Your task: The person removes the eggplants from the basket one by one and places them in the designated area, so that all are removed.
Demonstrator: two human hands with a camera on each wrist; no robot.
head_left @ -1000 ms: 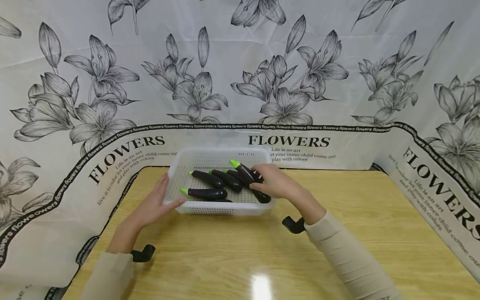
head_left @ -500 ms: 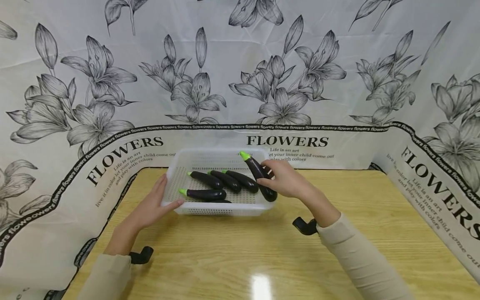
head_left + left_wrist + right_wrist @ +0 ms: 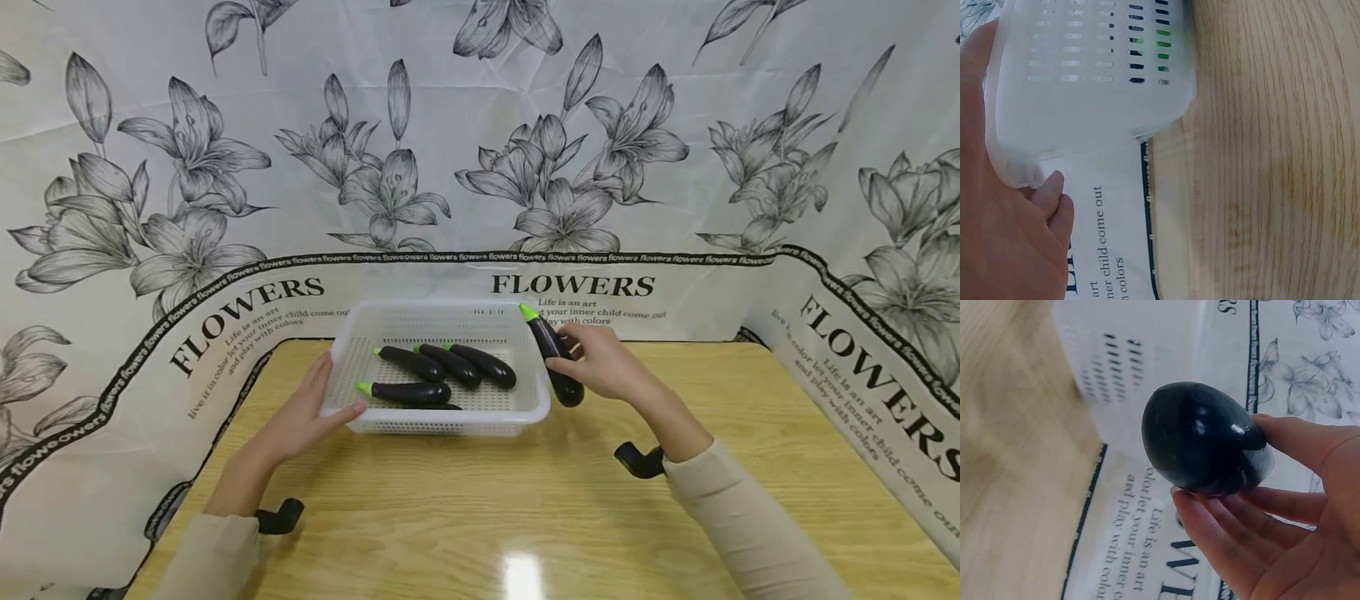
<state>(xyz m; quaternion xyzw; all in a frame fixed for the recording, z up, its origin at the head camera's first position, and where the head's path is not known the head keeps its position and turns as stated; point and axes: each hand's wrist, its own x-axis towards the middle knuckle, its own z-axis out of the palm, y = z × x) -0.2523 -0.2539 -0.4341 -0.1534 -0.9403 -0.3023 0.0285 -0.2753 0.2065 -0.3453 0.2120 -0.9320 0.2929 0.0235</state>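
My right hand [image 3: 603,362] holds a dark purple eggplant [image 3: 555,354] with a green stem end, just past the right wall of a white perforated plastic basket [image 3: 536,408]. In the right wrist view, thumb and fingers grip the eggplant [image 3: 1204,437], its rounded end facing the camera. My left hand [image 3: 300,417] grips the basket's left end, thumb over the front rim. In the left wrist view, fingertips curl beneath the basket's rim [image 3: 1016,169]. Several more eggplants [image 3: 483,365] lie inside; one [image 3: 408,393] lies crosswise near the front, partly hiding another behind the front wall.
The basket stands at the back of a wooden table [image 3: 450,508]. A white floral cloth [image 3: 420,208] with printed words hangs behind and at the sides. Black curved pieces [image 3: 641,460] show at both wrists.
My right hand has lifted the eggplant out from the basket's right part and carried it right, past the rim. The left hand has stayed on the basket.
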